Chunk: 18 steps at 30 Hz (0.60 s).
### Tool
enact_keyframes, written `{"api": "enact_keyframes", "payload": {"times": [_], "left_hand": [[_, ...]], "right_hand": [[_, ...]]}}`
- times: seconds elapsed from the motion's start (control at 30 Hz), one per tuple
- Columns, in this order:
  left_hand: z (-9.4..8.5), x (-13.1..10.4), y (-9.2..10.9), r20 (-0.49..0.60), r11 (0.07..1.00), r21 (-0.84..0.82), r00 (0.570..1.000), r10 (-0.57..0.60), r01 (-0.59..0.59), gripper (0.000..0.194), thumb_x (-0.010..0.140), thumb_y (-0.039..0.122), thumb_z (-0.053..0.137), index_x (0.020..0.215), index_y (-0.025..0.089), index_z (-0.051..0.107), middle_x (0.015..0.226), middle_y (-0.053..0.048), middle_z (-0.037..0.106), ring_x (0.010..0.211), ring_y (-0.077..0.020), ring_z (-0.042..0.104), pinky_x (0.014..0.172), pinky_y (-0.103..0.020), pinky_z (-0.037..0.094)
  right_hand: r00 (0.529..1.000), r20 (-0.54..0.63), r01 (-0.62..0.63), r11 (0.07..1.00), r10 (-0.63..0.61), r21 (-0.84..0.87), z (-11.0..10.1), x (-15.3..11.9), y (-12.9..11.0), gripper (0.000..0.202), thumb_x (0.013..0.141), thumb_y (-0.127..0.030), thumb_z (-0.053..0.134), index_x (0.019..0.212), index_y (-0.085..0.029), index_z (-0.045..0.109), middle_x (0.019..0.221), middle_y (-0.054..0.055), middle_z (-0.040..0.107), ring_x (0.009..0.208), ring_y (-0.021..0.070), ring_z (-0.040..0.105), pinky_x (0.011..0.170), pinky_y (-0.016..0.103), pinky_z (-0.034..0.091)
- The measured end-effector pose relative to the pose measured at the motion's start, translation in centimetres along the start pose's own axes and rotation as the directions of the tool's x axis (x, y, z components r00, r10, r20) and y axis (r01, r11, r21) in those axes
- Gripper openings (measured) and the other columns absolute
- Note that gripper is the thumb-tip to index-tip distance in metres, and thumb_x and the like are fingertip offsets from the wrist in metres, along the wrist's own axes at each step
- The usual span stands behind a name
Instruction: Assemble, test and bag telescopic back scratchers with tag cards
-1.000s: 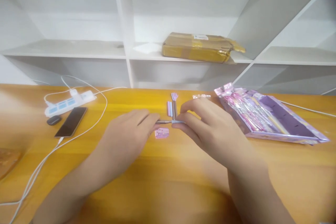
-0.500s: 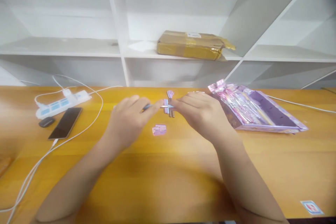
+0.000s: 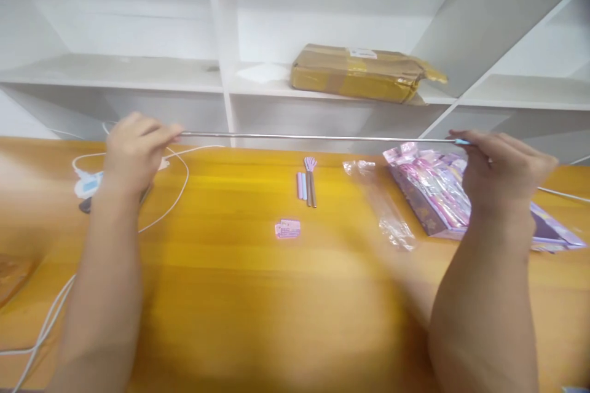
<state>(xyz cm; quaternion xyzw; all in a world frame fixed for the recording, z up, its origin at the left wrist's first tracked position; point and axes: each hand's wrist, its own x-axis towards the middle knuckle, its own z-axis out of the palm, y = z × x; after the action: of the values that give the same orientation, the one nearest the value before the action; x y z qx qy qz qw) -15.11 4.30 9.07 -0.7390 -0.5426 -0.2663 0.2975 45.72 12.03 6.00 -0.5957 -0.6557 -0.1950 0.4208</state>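
Note:
A thin silver telescopic rod [image 3: 313, 137] stretches level between my hands, above the back part of the table. My left hand [image 3: 141, 150] pinches its left end. At the right end my right hand [image 3: 504, 163] grips a light blue piece. Between and below them lie a pink and a blue tube [image 3: 301, 186] side by side, next to two metal rods [image 3: 311, 189] with a small purple claw-shaped head [image 3: 310, 163] at the top. Nearer to me are small pink cards [image 3: 287, 229]. A clear plastic wrapper [image 3: 387, 212] lies to the right.
A purple box [image 3: 431, 212] of wrapped pink items stands under my right hand. A white power strip [image 3: 87, 185] and cables lie at the left, partly behind my left arm. A taped brown parcel [image 3: 357, 73] rests on the white shelf [image 3: 258, 88].
My hands have moved far apart, and the rod between them now shows at full stretch. The clear wrapper has come into view from behind my right arm. The view has shifted slightly.

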Motion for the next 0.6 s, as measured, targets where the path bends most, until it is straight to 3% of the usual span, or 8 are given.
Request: {"api": "enact_keyframes", "payload": {"times": [0.1, 0.23, 0.33, 0.43, 0.6], "left_hand": [[0.1, 0.0, 0.2, 0.090, 0.999, -0.041, 0.996, -0.007, 0.011, 0.036, 0.112, 0.038, 0.039, 0.119, 0.035, 0.074, 0.092, 0.002, 0.069, 0.091, -0.0168, 0.051, 0.082, -0.033, 0.046], [0.4, 0.0, 1.1, 0.174, 0.995, -0.072, 0.983, -0.052, 0.065, 0.039, 0.108, 0.058, 0.045, 0.115, 0.032, 0.073, 0.097, 0.003, 0.072, 0.090, -0.0160, 0.057, 0.080, -0.030, 0.045], [0.2, 0.1, 1.2, 0.119, 0.993, 0.006, 0.986, -0.119, 0.119, 0.047, 0.103, 0.066, 0.049, 0.095, 0.025, 0.071, 0.086, 0.002, 0.069, 0.082, -0.0155, 0.052, 0.072, -0.029, 0.039], [-0.2, 0.5, 1.5, 0.042, 0.984, 0.050, 0.984, -0.172, 0.170, 0.053, 0.096, 0.071, 0.059, 0.077, 0.022, 0.061, 0.071, 0.002, 0.056, 0.079, -0.0159, 0.045, 0.069, -0.028, 0.035], [-0.8, 1.0, 2.6, -0.022, 0.972, 0.004, 0.972, -0.236, 0.236, 0.053, 0.092, 0.066, 0.067, 0.070, 0.020, 0.050, 0.071, 0.001, 0.049, 0.078, -0.0151, 0.042, 0.071, -0.029, 0.034]], "right_hand": [[0.996, 0.038, 0.075, 0.997, -0.076, 0.030, 0.7, 0.1, 2.2, 0.024, 0.098, -0.031, 0.054, 0.099, -0.021, 0.076, 0.104, 0.015, 0.079, 0.100, 0.0269, 0.074, 0.087, 0.035, 0.051], [0.988, 0.089, 0.128, 0.991, -0.130, 0.026, 1.3, 0.1, 3.2, 0.027, 0.097, -0.036, 0.051, 0.101, -0.022, 0.074, 0.106, 0.016, 0.077, 0.103, 0.0263, 0.071, 0.090, 0.034, 0.049], [0.995, 0.058, 0.082, 0.997, -0.082, 0.003, 0.8, 0.1, 3.5, 0.026, 0.094, -0.030, 0.051, 0.103, -0.022, 0.075, 0.104, 0.014, 0.077, 0.099, 0.0246, 0.071, 0.089, 0.033, 0.048], [0.997, 0.074, -0.002, 1.000, 0.001, 0.011, 0.1, 0.2, 3.5, 0.025, 0.092, -0.022, 0.052, 0.104, -0.022, 0.073, 0.095, 0.011, 0.075, 0.083, 0.0205, 0.072, 0.084, 0.030, 0.048], [0.990, 0.118, -0.077, 0.996, 0.071, 0.046, -0.6, 0.3, 2.5, 0.025, 0.092, -0.019, 0.053, 0.107, -0.022, 0.073, 0.093, 0.006, 0.074, 0.070, 0.0159, 0.071, 0.080, 0.028, 0.048]]}}
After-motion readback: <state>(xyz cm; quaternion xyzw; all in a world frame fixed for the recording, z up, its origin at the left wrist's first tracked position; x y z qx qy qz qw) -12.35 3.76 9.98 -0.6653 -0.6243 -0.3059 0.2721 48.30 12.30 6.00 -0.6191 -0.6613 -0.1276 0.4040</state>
